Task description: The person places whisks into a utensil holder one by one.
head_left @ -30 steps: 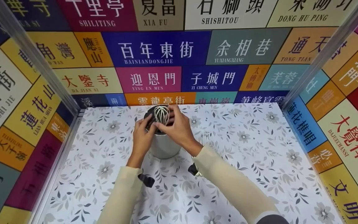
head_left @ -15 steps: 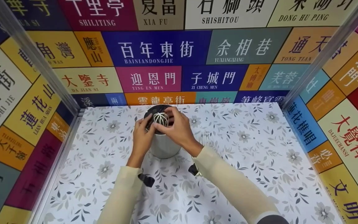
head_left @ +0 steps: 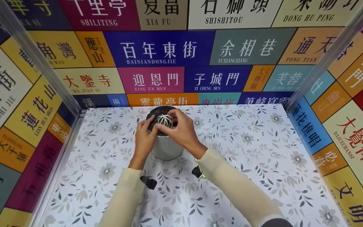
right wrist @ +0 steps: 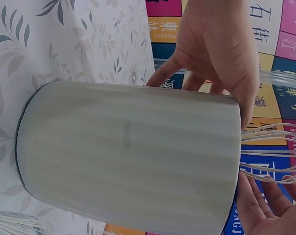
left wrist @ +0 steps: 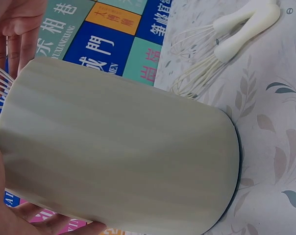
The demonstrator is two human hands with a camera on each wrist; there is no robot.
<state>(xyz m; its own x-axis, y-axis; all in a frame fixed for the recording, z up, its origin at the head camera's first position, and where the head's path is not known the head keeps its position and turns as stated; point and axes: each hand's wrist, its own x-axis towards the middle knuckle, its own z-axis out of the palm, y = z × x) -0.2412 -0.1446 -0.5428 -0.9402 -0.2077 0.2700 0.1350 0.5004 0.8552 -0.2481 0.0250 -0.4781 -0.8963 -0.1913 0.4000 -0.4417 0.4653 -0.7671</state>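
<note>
A pale grey ribbed utensil holder (head_left: 168,148) with a dark top stands upright at the back of the table. My left hand (head_left: 144,135) holds it at the rim, fingers along its left side, as the right wrist view also shows (right wrist: 214,46). Out of its top stick the looped wires of a whisk (head_left: 165,120); the rest of the whisk is hidden inside. My right hand (head_left: 183,127) pinches those wires between thumb and fingers, just above the rim. The holder's smooth wall (left wrist: 118,147) fills most of the left wrist view.
Two more whisks with cream handles (left wrist: 251,32) lie on the table right of the holder, largely behind my right wrist in the head view. Leaf-patterned cloth (head_left: 247,176) covers the table. Printed panels (head_left: 156,80) enclose the back and both sides.
The whisk has sunk deeper into the holder, so less of its wires shows than a second ago. Both hands have stayed almost in place.
</note>
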